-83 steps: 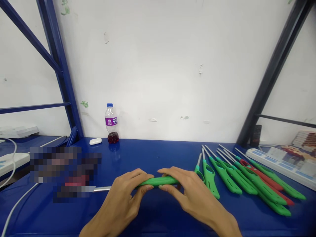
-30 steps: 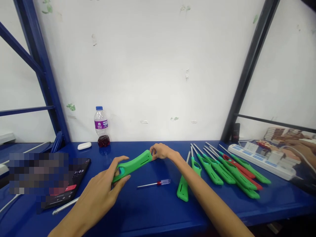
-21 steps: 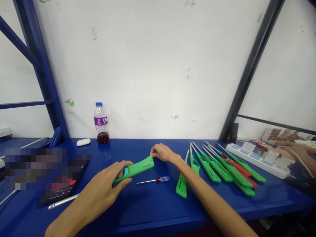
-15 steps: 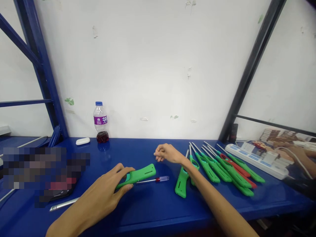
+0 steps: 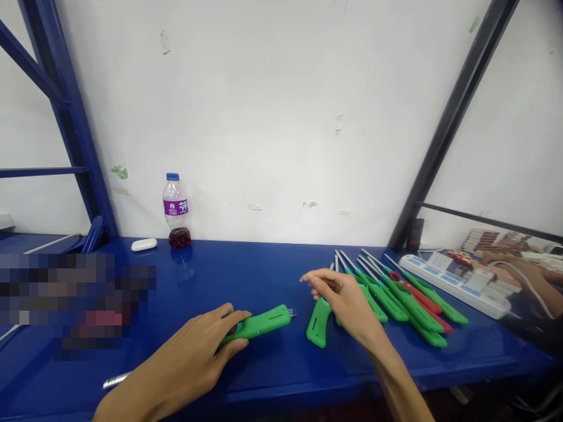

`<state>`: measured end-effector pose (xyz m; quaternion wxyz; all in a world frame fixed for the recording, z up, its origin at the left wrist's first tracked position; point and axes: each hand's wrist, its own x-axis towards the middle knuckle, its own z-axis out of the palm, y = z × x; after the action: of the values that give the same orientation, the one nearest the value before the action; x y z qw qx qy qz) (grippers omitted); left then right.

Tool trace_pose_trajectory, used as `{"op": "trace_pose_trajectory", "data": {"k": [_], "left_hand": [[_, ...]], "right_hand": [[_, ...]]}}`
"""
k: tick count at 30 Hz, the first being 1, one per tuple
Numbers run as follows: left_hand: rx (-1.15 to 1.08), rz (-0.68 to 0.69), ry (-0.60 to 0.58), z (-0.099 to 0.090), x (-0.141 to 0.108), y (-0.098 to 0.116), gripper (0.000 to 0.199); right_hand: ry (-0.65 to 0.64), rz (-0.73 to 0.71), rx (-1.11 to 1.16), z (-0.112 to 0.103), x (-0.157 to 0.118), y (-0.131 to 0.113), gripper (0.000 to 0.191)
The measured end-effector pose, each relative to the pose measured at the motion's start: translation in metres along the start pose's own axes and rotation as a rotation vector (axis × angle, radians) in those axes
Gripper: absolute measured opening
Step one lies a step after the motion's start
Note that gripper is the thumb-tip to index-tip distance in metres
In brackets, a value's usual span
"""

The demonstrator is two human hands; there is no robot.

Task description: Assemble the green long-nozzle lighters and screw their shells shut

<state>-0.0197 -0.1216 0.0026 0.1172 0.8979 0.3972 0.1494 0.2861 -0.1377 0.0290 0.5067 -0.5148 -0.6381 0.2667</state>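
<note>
So my left hand (image 5: 206,340) is clamped on a green lighter (image 5: 266,322), thumb on the near side, fingers over the far side, right around the trigger end. The handle points off to my right, butt tipped up a touch, and the metal tip (image 5: 115,381) pokes out past my left wrist. It's low over the front part of the blue table (image 5: 220,275), but I can't tell if it's actually touching down. The clear purple end of a screwdriver (image 5: 294,312) peeks out just past the butt; the lighter hides the rest of it. My right hand (image 5: 341,299) is off to the right with the fingers loosely curled, and honestly I can't tell if thumb and fingertips meet. It's in front of the lighter pile (image 5: 393,305), mostly green with some red ones (image 5: 429,301), rods fanned toward the wall. Nearest that hand is a spare lighter (image 5: 317,327), partly hidden behind my fingers; can't tell if they touch. Past the pile there's a white power strip (image 5: 457,287). Over by the wall on the left, a bottle (image 5: 176,208) stands upright beside a little white case (image 5: 144,244).
</note>
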Motion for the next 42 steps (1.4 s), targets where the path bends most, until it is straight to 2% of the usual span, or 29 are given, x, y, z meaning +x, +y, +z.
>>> {"op": "trace_pose_trajectory", "data": {"k": [3,11,15,18,23,34,42], "left_hand": [[0.02,0.016,0.021,0.001,0.0,-0.002,0.041],[0.033,0.105,0.157,-0.002,0.001,-0.001,0.041],[0.031,0.127,0.2,-0.008,-0.001,0.002,0.041],[0.049,0.133,0.224,-0.012,-0.003,0.004,0.041],[0.06,0.145,0.228,-0.015,-0.005,0.007,0.041],[0.079,0.124,0.212,-0.013,-0.005,0.002,0.041],[0.042,0.114,0.217,-0.016,-0.005,0.009,0.041]], "right_hand": [[0.042,0.003,0.061,0.004,0.0,-0.004,0.032],[-0.069,0.093,0.161,0.03,-0.005,-0.018,0.025],[-0.054,0.043,0.07,0.038,-0.004,-0.018,0.019],[-0.074,0.011,0.038,0.039,-0.003,-0.018,0.017],[-0.127,0.061,0.056,0.036,-0.004,-0.017,0.023],[-0.101,0.063,0.041,0.033,-0.005,-0.017,0.022],[-0.146,-0.026,-0.044,0.031,-0.008,-0.023,0.017]]}}
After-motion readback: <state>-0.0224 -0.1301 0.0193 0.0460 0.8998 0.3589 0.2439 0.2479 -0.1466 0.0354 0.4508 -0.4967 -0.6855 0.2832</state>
